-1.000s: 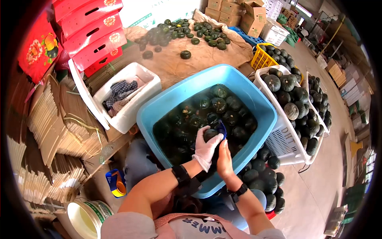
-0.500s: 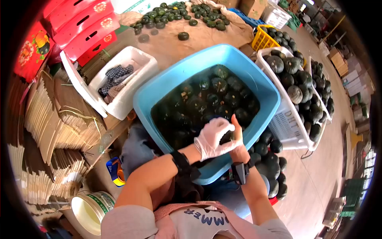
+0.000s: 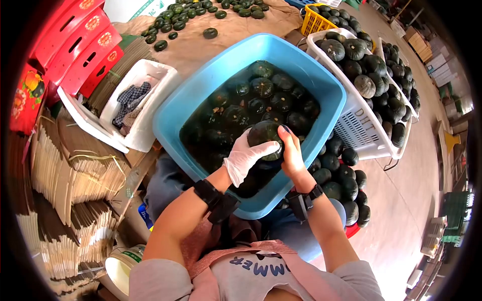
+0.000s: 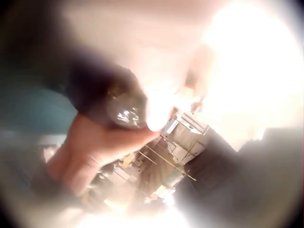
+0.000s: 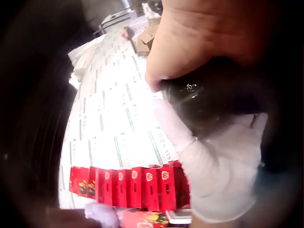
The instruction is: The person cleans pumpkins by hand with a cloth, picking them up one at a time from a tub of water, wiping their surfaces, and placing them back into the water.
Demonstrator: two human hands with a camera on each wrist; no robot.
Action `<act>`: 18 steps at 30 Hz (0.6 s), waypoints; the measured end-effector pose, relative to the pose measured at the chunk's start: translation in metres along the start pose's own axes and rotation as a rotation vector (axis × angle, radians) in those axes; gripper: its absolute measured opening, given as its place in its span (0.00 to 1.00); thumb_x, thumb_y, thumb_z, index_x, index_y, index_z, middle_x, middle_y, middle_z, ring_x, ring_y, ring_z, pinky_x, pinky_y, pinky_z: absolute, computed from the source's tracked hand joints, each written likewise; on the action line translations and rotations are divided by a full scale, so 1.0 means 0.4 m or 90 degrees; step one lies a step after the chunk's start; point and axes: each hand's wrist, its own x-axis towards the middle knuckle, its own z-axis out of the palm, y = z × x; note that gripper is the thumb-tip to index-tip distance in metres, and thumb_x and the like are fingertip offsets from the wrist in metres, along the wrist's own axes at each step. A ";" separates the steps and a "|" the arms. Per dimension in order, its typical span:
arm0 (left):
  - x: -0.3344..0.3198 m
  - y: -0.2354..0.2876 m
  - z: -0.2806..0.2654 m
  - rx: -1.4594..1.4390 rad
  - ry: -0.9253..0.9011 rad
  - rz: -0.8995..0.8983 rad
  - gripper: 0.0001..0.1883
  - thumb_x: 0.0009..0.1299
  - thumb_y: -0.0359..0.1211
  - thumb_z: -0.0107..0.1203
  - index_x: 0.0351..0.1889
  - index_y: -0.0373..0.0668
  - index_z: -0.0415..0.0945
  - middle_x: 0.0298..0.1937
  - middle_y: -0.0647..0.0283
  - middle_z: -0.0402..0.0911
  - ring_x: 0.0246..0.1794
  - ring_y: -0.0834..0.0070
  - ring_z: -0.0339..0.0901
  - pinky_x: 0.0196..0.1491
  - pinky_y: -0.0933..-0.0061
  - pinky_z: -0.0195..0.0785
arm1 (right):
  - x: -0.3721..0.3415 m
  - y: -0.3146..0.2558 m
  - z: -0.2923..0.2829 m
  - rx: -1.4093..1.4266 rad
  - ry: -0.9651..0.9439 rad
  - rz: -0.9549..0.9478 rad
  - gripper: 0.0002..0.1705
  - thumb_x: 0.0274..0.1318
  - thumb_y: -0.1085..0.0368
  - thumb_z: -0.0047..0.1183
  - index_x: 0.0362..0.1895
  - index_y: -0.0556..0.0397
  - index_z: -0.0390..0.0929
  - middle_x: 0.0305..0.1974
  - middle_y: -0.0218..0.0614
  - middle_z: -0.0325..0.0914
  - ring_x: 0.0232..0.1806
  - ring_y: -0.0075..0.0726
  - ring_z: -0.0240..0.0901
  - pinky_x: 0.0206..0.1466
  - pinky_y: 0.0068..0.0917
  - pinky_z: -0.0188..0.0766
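Above the water of the blue tub, a dark green squash is held between both hands. My left hand, in a whitish glove, grips its left and near side with the thumb across it. The bare right hand holds the right side, with a bit of dark blue material at its fingers. In the left wrist view the squash sits against the bare hand, partly washed out by glare. The right wrist view has the squash between bare hand and glove.
More squashes lie in the tub's dark water. White crate and yellow crate, both full of squashes, stand right; others are piled beside the tub. At left are a foam box, red cartons, stacked cardboard and a bucket.
The squash, mostly hidden between the hands half a second ago, now shows clearly above the water. The hands have moved up and outward over the tub, and the head view has shifted.
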 end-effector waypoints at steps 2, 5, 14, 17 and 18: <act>-0.008 0.019 -0.009 0.076 0.024 -0.038 0.28 0.55 0.28 0.70 0.53 0.37 0.72 0.49 0.63 0.78 0.50 0.77 0.75 0.55 0.73 0.70 | -0.005 0.009 -0.005 -0.178 0.018 -0.114 0.21 0.66 0.54 0.45 0.53 0.57 0.73 0.42 0.37 0.80 0.42 0.31 0.75 0.49 0.28 0.71; -0.007 0.009 -0.035 0.296 0.025 0.054 0.36 0.52 0.31 0.72 0.58 0.37 0.66 0.52 0.60 0.76 0.52 0.75 0.74 0.56 0.72 0.69 | -0.025 0.012 -0.012 -0.441 -0.060 -0.257 0.25 0.67 0.58 0.40 0.61 0.62 0.62 0.43 0.52 0.77 0.42 0.41 0.76 0.49 0.33 0.71; -0.012 -0.043 -0.046 0.745 -0.063 0.164 0.58 0.57 0.35 0.63 0.75 0.41 0.27 0.55 0.43 0.69 0.52 0.48 0.72 0.58 0.62 0.65 | -0.059 0.052 0.068 -0.863 -0.033 -0.474 0.24 0.63 0.52 0.45 0.51 0.61 0.72 0.48 0.51 0.73 0.50 0.61 0.68 0.49 0.43 0.70; -0.012 -0.060 -0.030 0.687 0.012 0.191 0.64 0.47 0.32 0.72 0.74 0.39 0.32 0.57 0.47 0.68 0.55 0.55 0.71 0.60 0.63 0.63 | -0.016 0.072 0.060 -0.445 0.194 -0.219 0.24 0.71 0.55 0.35 0.38 0.59 0.80 0.41 0.44 0.80 0.40 0.46 0.77 0.46 0.36 0.71; -0.016 -0.074 -0.030 0.631 0.048 0.253 0.65 0.44 0.31 0.73 0.74 0.40 0.35 0.57 0.48 0.68 0.57 0.57 0.71 0.62 0.63 0.62 | 0.001 0.076 0.030 -0.149 0.159 -0.039 0.26 0.70 0.49 0.35 0.44 0.56 0.80 0.45 0.39 0.81 0.44 0.42 0.78 0.49 0.36 0.71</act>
